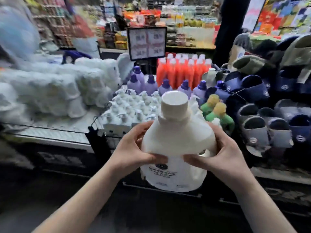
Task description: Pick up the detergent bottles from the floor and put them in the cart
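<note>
Beyond the jug [176,140] I held, the cart [95,121] was packed: pump bottles [131,106] at center, purple bottles [149,84] behind, orange bottles [183,69] at upper center, green bottles [217,113] at center right. Slippers [262,125] walled the right of the frame, white bundles [55,91] the left. Open room lay along the dark floor [42,190] at the bottom.

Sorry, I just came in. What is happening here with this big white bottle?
A person holds a large white detergent bottle upright with both hands, left hand on one side, right hand on the handle side. It is off the floor and not yet set down. Ahead, a wire basket holds small white pump bottles, with purple bottles behind.
</note>
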Demonstrator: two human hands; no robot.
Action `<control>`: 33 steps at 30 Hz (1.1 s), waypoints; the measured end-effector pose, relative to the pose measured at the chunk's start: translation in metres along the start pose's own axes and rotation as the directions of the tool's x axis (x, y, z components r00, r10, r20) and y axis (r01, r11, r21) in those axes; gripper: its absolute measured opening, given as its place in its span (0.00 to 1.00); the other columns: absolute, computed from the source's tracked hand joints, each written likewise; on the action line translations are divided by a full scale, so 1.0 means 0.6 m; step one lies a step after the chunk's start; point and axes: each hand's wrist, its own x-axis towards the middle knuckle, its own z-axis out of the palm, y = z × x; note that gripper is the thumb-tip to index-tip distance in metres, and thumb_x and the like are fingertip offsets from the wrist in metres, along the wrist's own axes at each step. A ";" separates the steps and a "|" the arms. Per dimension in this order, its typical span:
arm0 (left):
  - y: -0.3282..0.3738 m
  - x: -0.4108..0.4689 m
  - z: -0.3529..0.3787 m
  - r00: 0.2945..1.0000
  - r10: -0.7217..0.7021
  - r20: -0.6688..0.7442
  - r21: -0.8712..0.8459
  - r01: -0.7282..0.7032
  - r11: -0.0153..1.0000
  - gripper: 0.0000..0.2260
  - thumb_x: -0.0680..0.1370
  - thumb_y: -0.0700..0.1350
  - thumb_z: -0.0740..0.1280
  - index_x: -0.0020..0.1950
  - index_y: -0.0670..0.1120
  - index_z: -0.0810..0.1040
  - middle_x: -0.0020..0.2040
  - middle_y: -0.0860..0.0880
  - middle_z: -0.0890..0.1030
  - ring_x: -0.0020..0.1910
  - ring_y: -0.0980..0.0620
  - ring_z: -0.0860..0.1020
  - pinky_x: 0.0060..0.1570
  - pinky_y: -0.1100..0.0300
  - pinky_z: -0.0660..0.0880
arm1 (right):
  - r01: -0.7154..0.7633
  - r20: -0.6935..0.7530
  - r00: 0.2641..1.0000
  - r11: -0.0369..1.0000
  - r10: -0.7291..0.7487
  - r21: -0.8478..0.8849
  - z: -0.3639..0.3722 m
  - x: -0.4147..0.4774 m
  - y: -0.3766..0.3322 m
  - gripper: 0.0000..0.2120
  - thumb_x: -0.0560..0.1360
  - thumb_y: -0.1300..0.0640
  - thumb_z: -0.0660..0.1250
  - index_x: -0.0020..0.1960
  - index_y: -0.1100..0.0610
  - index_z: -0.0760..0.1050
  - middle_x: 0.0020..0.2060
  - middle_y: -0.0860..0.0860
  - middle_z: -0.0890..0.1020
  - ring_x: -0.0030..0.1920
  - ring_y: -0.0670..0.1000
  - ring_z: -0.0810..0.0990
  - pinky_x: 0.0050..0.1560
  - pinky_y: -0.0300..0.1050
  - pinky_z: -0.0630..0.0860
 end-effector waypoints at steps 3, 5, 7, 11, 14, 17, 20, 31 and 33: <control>-0.005 -0.060 -0.078 0.990 -0.031 -0.139 0.016 0.033 0.999 0.42 0.53 0.45 0.86 0.67 0.54 0.81 0.58 0.49 0.87 0.57 0.52 0.85 0.54 0.61 0.80 | 0.010 0.146 0.989 0.999 -0.015 0.038 0.081 0.023 -0.011 0.40 0.55 0.61 0.86 0.65 0.48 0.79 0.50 0.37 0.88 0.50 0.36 0.85 0.49 0.26 0.77; -0.006 -0.096 -0.124 0.974 -0.036 -0.224 0.037 0.045 0.998 0.41 0.53 0.46 0.86 0.65 0.59 0.81 0.59 0.50 0.87 0.57 0.52 0.85 0.54 0.60 0.80 | 0.031 0.227 0.973 0.999 -0.039 0.037 0.133 0.036 -0.022 0.42 0.53 0.61 0.90 0.64 0.46 0.78 0.48 0.35 0.87 0.49 0.33 0.84 0.47 0.24 0.76; -0.004 -0.140 -0.185 0.949 -0.034 -0.315 0.054 0.053 0.997 0.39 0.53 0.47 0.86 0.63 0.62 0.82 0.59 0.50 0.87 0.58 0.51 0.85 0.55 0.56 0.81 | 0.044 0.306 0.950 0.997 -0.060 0.060 0.203 0.054 -0.035 0.40 0.54 0.59 0.88 0.63 0.44 0.79 0.48 0.36 0.87 0.49 0.34 0.85 0.46 0.25 0.77; -0.015 -0.240 -0.334 0.872 -0.047 -0.487 0.049 0.080 0.996 0.37 0.55 0.47 0.86 0.62 0.63 0.82 0.59 0.50 0.87 0.60 0.50 0.85 0.58 0.52 0.82 | 0.093 0.454 0.881 0.990 -0.134 0.110 0.391 0.076 -0.076 0.40 0.53 0.48 0.86 0.64 0.44 0.80 0.53 0.42 0.88 0.54 0.41 0.86 0.50 0.32 0.80; -0.032 -0.311 -0.459 0.808 -0.047 -0.587 0.050 0.094 0.994 0.38 0.54 0.48 0.87 0.63 0.64 0.82 0.61 0.51 0.86 0.62 0.49 0.84 0.60 0.48 0.82 | 0.112 0.544 0.819 0.981 -0.182 0.158 0.546 0.082 -0.114 0.38 0.54 0.48 0.85 0.64 0.45 0.81 0.54 0.43 0.88 0.55 0.41 0.86 0.52 0.32 0.80; -0.054 -0.378 -0.599 0.752 -0.023 -0.659 0.077 0.098 0.992 0.39 0.55 0.49 0.87 0.63 0.64 0.81 0.61 0.53 0.86 0.62 0.51 0.84 0.59 0.52 0.82 | 0.122 0.611 0.762 0.974 -0.214 0.189 0.714 0.092 -0.144 0.38 0.56 0.57 0.86 0.65 0.48 0.81 0.55 0.44 0.88 0.56 0.41 0.86 0.52 0.32 0.79; -0.068 -0.452 -0.756 0.703 -0.007 -0.711 0.120 0.131 0.984 0.38 0.56 0.50 0.88 0.65 0.63 0.81 0.62 0.55 0.85 0.62 0.55 0.83 0.57 0.58 0.80 | 0.143 0.668 0.700 0.966 -0.254 0.218 0.901 0.096 -0.188 0.37 0.56 0.59 0.85 0.63 0.42 0.82 0.55 0.44 0.88 0.56 0.42 0.86 0.51 0.32 0.79; -0.053 -0.635 -1.234 0.547 0.042 -0.836 0.228 0.277 0.933 0.39 0.53 0.62 0.87 0.61 0.74 0.77 0.63 0.62 0.83 0.65 0.62 0.80 0.67 0.54 0.77 | 0.172 0.772 0.529 0.935 -0.353 0.309 1.427 0.111 -0.360 0.39 0.56 0.55 0.89 0.65 0.44 0.81 0.54 0.39 0.88 0.55 0.36 0.84 0.49 0.28 0.77; -0.059 -0.658 -1.300 0.481 0.032 -0.876 0.196 0.295 0.935 0.40 0.52 0.61 0.87 0.62 0.72 0.78 0.63 0.61 0.84 0.65 0.60 0.80 0.68 0.49 0.78 | 0.188 0.780 0.490 0.921 -0.389 0.341 1.506 0.118 -0.387 0.37 0.57 0.53 0.86 0.64 0.43 0.81 0.54 0.36 0.87 0.55 0.34 0.84 0.48 0.26 0.76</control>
